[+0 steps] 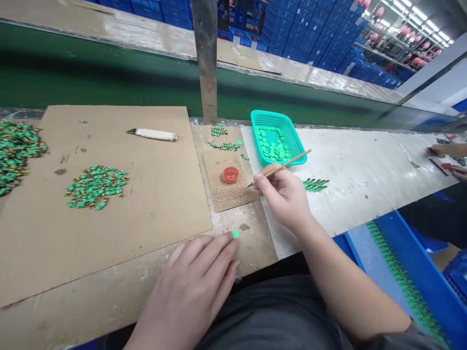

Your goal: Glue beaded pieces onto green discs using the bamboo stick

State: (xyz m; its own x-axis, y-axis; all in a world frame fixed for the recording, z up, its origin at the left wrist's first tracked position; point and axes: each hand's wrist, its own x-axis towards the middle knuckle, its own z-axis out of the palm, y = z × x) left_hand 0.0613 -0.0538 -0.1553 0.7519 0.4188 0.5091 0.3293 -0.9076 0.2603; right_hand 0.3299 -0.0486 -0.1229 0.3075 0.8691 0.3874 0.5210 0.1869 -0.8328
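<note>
My right hand (284, 194) pinches a thin wooden brush (292, 160), its dark tip low over a speckled cardboard piece (228, 197). On that cardboard stands a small red cup (231, 175), left of the brush tip. My left hand (204, 267) lies palm down at the table's front edge, fingers together, fingertips on a small green disc (236, 234). Behind my right hand, a turquoise basket (257, 141) holds many green discs. Small green and gold pieces (224, 146) lie behind the red cup.
A large cardboard sheet (164, 194) at left bears a pile of green pieces (97, 187) and a white-wrapped blade (155, 134). Green pieces (315, 184) lie in rows right of my hand. Another person's hands (448, 149) work at far right. A metal post (206, 63) rises behind.
</note>
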